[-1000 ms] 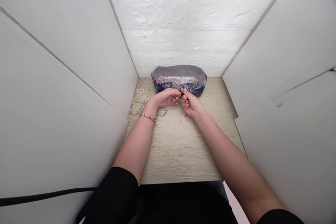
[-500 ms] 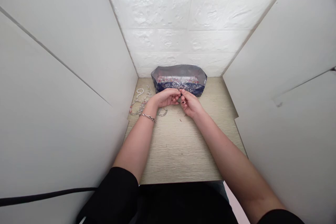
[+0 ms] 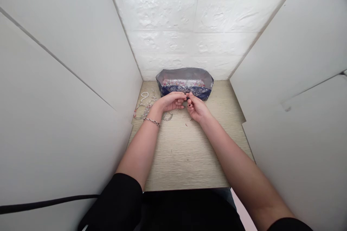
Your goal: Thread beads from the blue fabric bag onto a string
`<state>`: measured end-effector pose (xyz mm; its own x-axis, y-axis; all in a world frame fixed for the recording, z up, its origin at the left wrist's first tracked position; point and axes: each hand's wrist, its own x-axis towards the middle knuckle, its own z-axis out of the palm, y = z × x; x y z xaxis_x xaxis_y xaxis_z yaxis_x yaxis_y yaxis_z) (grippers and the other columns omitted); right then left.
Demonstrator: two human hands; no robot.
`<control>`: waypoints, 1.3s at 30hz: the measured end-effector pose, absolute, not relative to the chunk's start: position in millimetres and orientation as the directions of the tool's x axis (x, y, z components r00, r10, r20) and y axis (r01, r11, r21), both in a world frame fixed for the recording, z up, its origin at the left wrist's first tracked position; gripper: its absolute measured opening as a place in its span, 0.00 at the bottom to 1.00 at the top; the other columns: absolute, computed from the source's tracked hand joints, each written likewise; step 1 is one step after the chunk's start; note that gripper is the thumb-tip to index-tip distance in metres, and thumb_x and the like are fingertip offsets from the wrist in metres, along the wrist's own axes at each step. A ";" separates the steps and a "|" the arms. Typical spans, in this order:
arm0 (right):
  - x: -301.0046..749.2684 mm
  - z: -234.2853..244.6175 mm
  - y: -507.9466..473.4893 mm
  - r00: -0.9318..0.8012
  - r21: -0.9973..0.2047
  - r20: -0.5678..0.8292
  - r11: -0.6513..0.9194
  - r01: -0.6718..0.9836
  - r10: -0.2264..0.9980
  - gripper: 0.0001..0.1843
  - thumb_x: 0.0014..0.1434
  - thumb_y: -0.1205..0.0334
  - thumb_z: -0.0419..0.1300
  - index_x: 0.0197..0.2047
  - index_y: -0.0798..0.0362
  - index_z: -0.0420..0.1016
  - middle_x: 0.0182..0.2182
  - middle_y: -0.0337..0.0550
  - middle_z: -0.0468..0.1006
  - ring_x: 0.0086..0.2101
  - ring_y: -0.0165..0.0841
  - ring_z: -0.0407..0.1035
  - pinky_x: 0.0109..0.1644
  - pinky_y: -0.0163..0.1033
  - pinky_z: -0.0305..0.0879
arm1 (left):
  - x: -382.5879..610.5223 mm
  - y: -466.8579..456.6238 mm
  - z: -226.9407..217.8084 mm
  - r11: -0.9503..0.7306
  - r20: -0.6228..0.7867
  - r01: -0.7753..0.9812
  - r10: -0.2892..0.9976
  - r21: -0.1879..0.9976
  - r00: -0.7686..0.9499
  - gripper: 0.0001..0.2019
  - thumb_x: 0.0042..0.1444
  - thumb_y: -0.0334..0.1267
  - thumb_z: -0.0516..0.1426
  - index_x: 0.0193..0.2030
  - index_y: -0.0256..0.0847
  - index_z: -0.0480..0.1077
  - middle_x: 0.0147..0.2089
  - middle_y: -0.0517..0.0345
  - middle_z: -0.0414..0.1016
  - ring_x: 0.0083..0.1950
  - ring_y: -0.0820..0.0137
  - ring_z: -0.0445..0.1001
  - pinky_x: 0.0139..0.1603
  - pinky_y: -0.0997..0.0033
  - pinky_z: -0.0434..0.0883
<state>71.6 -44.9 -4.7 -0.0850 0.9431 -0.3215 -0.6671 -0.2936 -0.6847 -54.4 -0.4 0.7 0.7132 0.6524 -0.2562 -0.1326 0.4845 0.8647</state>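
Observation:
My left hand [image 3: 173, 101] and my right hand [image 3: 197, 107] meet fingertip to fingertip above the table, just in front of an open dark blue patterned pouch [image 3: 202, 92]. Both pinch at thumb and fingers; whatever sits between the tips is too small to name. Inside the pouch lie many small red, white and clear beads [image 3: 184, 82]. Left of my left hand, several beaded strands rest on the table, among them a white strand [image 3: 144, 95] and a pinkish ring of beads [image 3: 139, 111]. A clear beaded loop [image 3: 167, 116] lies beneath my left wrist, partly hidden by it.
The pale wood-grain tabletop [image 3: 187, 158] sits between a left white panel [image 3: 67, 90] and a right white panel [image 3: 292, 90]. A white brick-pattern wall [image 3: 179, 14] closes the back. A black cable [image 3: 48, 200] runs at lower left. Tiny brown bits dot the table.
The fingertips of my two hands have shifted very slightly, with my right thumb a little more raised. The pouch and the beaded strands stay where they were.

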 end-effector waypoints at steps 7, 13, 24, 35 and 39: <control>72.3 -3.8 -45.0 -0.097 -0.673 -0.325 -0.302 -0.675 0.941 0.06 0.55 0.64 0.53 0.32 0.58 0.67 0.13 0.31 0.64 0.11 0.16 0.54 0.11 0.19 0.49 | -55.0 -1.0 1.8 0.480 -0.255 -0.128 0.652 0.868 0.714 0.05 0.47 0.33 0.56 0.25 0.35 0.61 0.17 0.67 0.56 0.21 0.81 0.60 0.28 0.77 0.64; 72.2 -4.1 -45.2 -0.098 -0.680 -0.318 -0.300 -0.669 0.943 0.05 0.55 0.65 0.54 0.32 0.58 0.67 0.13 0.31 0.64 0.11 0.16 0.55 0.11 0.19 0.49 | -54.6 -0.7 0.4 0.476 -0.247 -0.129 0.647 0.870 0.721 0.05 0.46 0.33 0.56 0.25 0.35 0.62 0.17 0.67 0.56 0.21 0.82 0.60 0.28 0.77 0.64; 73.1 -4.8 -43.6 -0.100 -0.674 -0.313 -0.295 -0.678 0.945 0.03 0.54 0.67 0.54 0.32 0.57 0.67 0.14 0.31 0.64 0.12 0.16 0.54 0.11 0.19 0.48 | -54.6 -0.5 0.6 0.483 -0.251 -0.132 0.647 0.866 0.720 0.06 0.48 0.32 0.54 0.24 0.35 0.60 0.17 0.67 0.54 0.20 0.82 0.59 0.28 0.77 0.64; 70.0 -8.0 -43.5 -0.108 -0.709 -0.265 -0.269 -0.652 0.958 0.03 0.51 0.66 0.56 0.30 0.58 0.67 0.13 0.30 0.63 0.12 0.15 0.54 0.12 0.19 0.50 | -53.8 -2.2 2.8 0.473 -0.247 -0.131 0.654 0.871 0.715 0.04 0.48 0.32 0.55 0.27 0.33 0.64 0.17 0.67 0.55 0.20 0.82 0.59 0.27 0.78 0.63; 70.7 -9.2 -43.1 -0.101 -0.707 -0.255 -0.256 -0.660 0.962 0.04 0.50 0.66 0.57 0.31 0.58 0.67 0.14 0.30 0.64 0.12 0.16 0.54 0.12 0.19 0.49 | -54.0 -2.0 1.9 0.471 -0.241 -0.127 0.643 0.873 0.727 0.04 0.48 0.33 0.54 0.27 0.34 0.65 0.17 0.66 0.56 0.21 0.81 0.60 0.28 0.77 0.64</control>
